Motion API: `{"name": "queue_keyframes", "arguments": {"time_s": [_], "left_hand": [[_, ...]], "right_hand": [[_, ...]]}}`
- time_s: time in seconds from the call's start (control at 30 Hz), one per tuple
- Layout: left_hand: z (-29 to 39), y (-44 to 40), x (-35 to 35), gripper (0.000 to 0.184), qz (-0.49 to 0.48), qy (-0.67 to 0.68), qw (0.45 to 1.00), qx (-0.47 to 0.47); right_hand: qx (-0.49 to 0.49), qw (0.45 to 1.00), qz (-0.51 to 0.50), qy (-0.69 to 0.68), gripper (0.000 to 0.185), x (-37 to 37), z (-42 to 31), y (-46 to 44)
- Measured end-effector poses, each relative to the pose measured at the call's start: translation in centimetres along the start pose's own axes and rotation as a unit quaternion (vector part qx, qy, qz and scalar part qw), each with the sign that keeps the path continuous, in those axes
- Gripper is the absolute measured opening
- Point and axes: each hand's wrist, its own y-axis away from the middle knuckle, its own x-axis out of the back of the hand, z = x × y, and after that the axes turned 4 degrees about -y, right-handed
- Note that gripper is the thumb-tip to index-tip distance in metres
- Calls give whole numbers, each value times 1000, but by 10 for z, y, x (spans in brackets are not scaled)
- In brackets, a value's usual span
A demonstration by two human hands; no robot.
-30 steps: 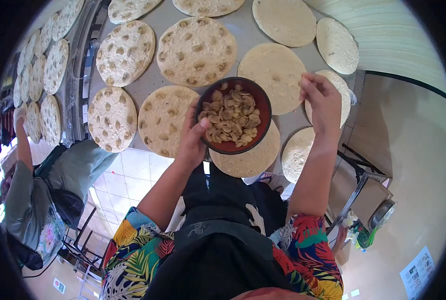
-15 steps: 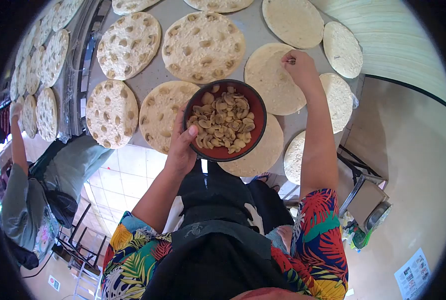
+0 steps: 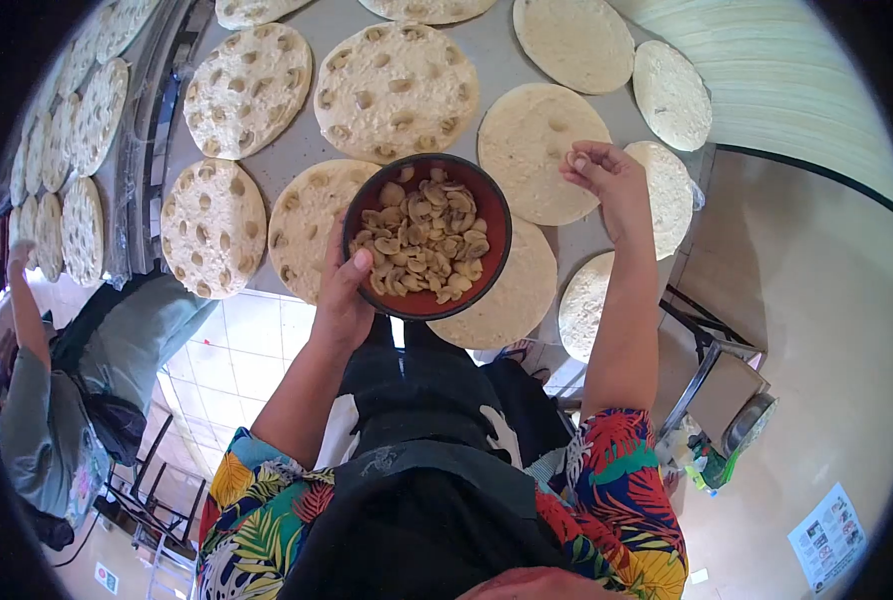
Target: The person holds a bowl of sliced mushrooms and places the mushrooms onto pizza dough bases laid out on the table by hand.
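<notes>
My left hand grips the near left side of a dark bowl with a red inside, its thumb over the rim. Sliced mushrooms fill much of the bowl. My right hand is over the right edge of a round, cream-coloured pizza base, fingertips pinched on what looks like a mushroom slice. Another slice lies on that base. Partly behind the bowl, a plainer base sits nearer me. The base at the bowl's left carries several mushroom slices.
More mushroom-dotted bases cover the left of the grey table. Plain bases stand along its right side. At far left, another person's arm reaches to a second table of bases. A metal stand is on the right.
My right hand has drawn back slightly toward me, and its fingers have opened a little around the slice. A mushroom slice now shows on the base near where they were. The view shifted slightly.
</notes>
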Motion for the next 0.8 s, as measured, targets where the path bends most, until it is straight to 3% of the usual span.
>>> {"name": "queue_keyframes", "arguments": {"time_s": [0.07, 0.13, 0.17, 0.23, 0.27, 0.33, 0.37, 0.43, 0.67, 0.73, 0.8], "left_hand": [[2, 1, -3, 84, 1, -5, 1000, -5], [3, 2, -4, 84, 2, -10, 1000, -9], [2, 3, -5, 85, 7, -14, 1000, -9], [2, 4, -6, 85, 10, -19, 1000, -6], [1, 5, -7, 85, 5, -19, 1000, -8], [-1, 6, -8, 85, 0, -21, 1000, -10], [-3, 7, -7, 85, 2, -20, 1000, -6], [-4, 8, -8, 85, 4, -20, 1000, -3], [-6, 10, -6, 85, -3, -21, 1000, -12], [-7, 10, -6, 85, 2, -23, 1000, -12], [-8, 10, -7, 84, 0, -18, 1000, -9]], "right_hand": [[-1, 1000, 6, 8, 17, -1, 11, 5], [45, 990, 1, 134, 18, -4, 21, 9], [44, 990, 2, 133, 18, -6, 25, 10], [183, 929, 28, 322, 15, -16, 28, 14], [182, 929, 29, 321, 15, -18, 30, 14], [311, 878, 12, 362, 13, -20, 35, 10], [311, 879, 13, 361, 13, -19, 38, 9], [376, 808, -41, 451, 9, -15, 43, 7], [355, 795, -82, 485, 12, -1, 46, 32], [262, 881, -53, 390, 13, 1, 37, 37], [235, 900, -17, 367, 13, 6, 31, 33]]}}
